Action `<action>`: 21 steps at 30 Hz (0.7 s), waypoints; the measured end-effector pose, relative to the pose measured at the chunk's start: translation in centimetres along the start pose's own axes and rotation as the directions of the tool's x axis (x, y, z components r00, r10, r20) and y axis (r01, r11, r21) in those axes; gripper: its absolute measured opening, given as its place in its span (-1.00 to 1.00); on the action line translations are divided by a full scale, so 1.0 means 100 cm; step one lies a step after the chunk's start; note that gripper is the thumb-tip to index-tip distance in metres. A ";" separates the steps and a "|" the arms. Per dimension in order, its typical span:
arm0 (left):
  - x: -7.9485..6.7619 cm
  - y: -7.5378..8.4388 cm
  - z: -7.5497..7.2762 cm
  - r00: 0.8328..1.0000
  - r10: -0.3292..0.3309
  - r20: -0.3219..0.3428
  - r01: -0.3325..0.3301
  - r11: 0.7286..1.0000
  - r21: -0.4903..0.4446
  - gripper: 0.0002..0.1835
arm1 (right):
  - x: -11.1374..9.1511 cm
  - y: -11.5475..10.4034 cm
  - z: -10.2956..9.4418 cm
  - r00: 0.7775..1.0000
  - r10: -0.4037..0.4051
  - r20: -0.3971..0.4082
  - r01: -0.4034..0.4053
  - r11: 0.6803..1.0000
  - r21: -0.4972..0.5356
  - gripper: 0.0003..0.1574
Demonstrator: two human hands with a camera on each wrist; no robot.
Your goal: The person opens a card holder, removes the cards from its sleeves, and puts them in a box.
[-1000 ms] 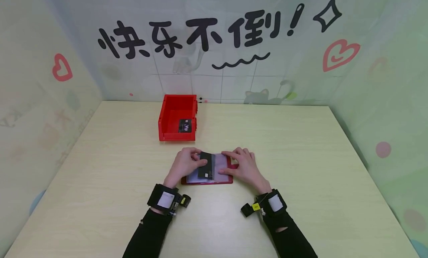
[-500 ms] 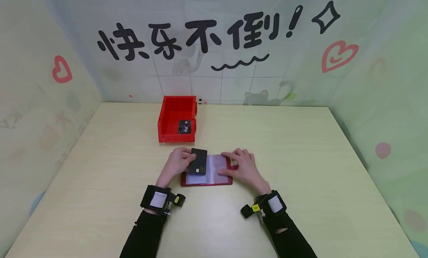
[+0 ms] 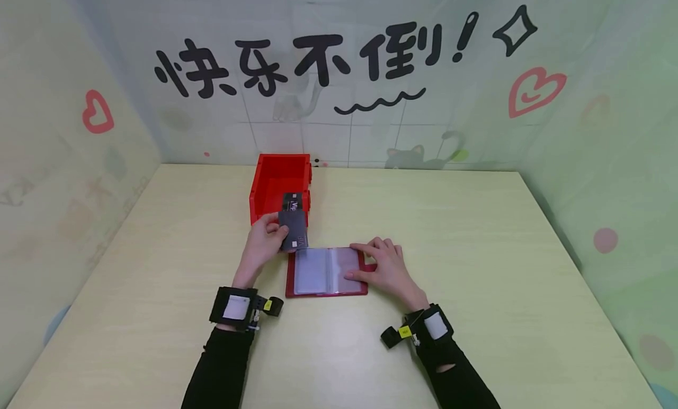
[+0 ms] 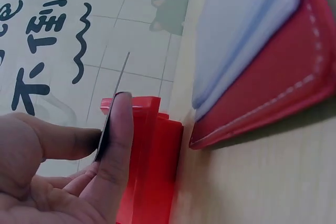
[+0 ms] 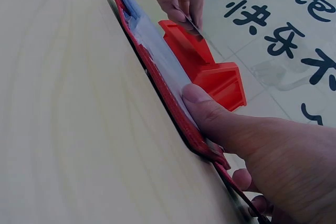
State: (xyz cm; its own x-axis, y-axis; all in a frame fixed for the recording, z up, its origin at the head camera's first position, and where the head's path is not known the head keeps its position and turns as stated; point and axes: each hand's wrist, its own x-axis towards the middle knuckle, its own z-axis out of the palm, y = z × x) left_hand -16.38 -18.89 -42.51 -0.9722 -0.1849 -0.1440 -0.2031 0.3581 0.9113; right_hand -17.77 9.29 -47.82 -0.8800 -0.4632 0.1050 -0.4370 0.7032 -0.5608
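My left hand pinches a dark VIP card between thumb and fingers. The card is raised over the near wall of the red bin and overlaps another black VIP card lying inside. Edge-on, the pinched card appears as a thin line in the left wrist view. An open red card holder with clear plastic sleeves lies on the table. At its right side, my right hand grips it, the thumb lying on the sleeve and other fingers at the strap.
The pale wooden table carries the bin at the back, left of centre. A printed backdrop with large lettering rises behind the table and along both sides.
My left hand has lifted the dark card off the card holder's sleeves and carried it left and away, up to the red bin. My right hand has stayed on the holder.
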 end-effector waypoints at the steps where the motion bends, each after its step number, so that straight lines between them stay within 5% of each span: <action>1: 0.001 0.001 -0.001 1.000 0.016 -0.017 -0.015 1.000 0.003 -0.45 | 0.000 0.000 0.000 1.000 -0.002 -0.001 0.002 1.000 0.000 -0.17; 8: 0.013 0.003 -0.005 0.994 0.051 -0.093 -0.046 0.998 0.049 -0.44 | -0.001 0.000 0.000 1.000 -0.012 0.001 0.012 1.000 -0.008 -0.18; 21: 0.027 0.013 -0.006 0.991 0.070 -0.113 -0.060 0.994 0.090 -0.34 | -0.001 0.002 0.000 1.000 -0.006 0.002 0.007 1.000 -0.008 -0.17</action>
State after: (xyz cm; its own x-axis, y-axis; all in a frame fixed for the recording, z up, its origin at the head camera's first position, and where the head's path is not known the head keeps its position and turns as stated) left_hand -19.24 -19.50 -41.46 -0.9646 -0.2612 -0.0354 -0.1541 0.4498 0.8798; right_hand -17.76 9.48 -47.95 -0.8769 -0.4686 0.1072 -0.4442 0.7045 -0.5535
